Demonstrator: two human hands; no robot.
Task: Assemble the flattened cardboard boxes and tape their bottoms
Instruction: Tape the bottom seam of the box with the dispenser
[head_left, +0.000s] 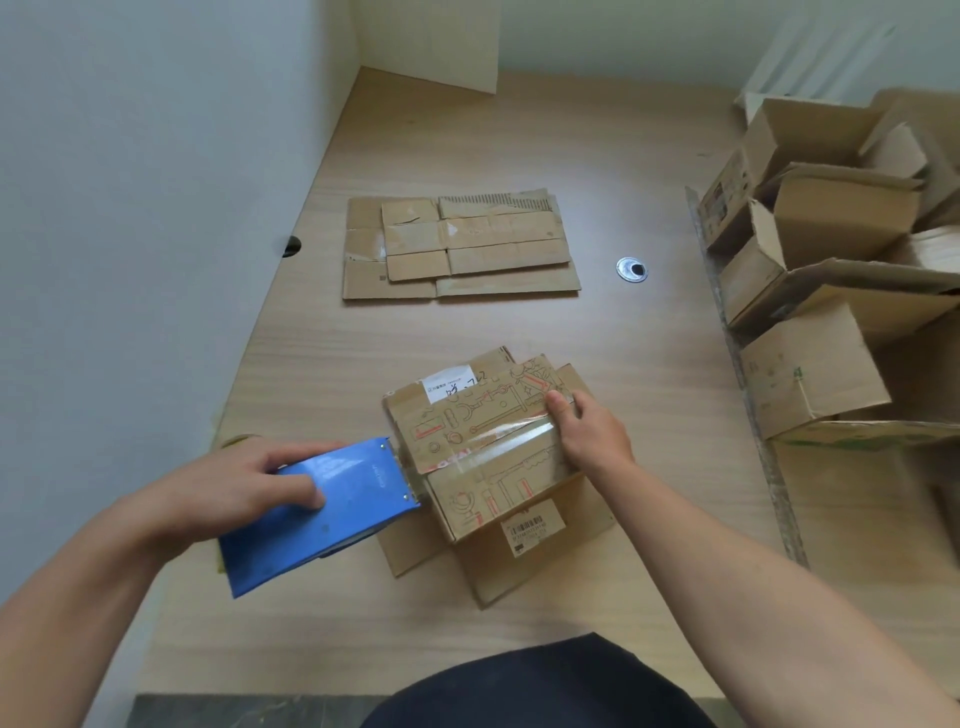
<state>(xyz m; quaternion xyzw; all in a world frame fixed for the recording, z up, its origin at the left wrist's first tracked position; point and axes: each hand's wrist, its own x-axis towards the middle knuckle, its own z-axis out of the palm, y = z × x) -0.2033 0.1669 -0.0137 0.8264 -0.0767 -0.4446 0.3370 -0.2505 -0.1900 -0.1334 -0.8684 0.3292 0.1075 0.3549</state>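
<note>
**Cardboard box (488, 457) being taped across its bottom**

It is sitting bottom-up on the near middle of the table (519, 130), tape (498, 441) lying across its 2 closed flaps. Light, hollow and easily dented, it is probably wanting a hold at its stiff ends. Right hand (592, 436) is gripping the right end; left hand (249, 488) is clasping the blue tape dispenser (322, 514) at the left. Flattened boxes (462, 249) are lying farther off.

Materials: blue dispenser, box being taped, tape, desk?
Dispenser: probably painted sheet metal, blue with a soft sheen; small fasteners at the front edge. It could be plastic.
Box: brown cardboard, matte, with a printed pattern and paper labels.
Tape: clear plastic film, with glossy glare along the seam.
Desk: pale wood grain, matte, likely laminate.
</note>
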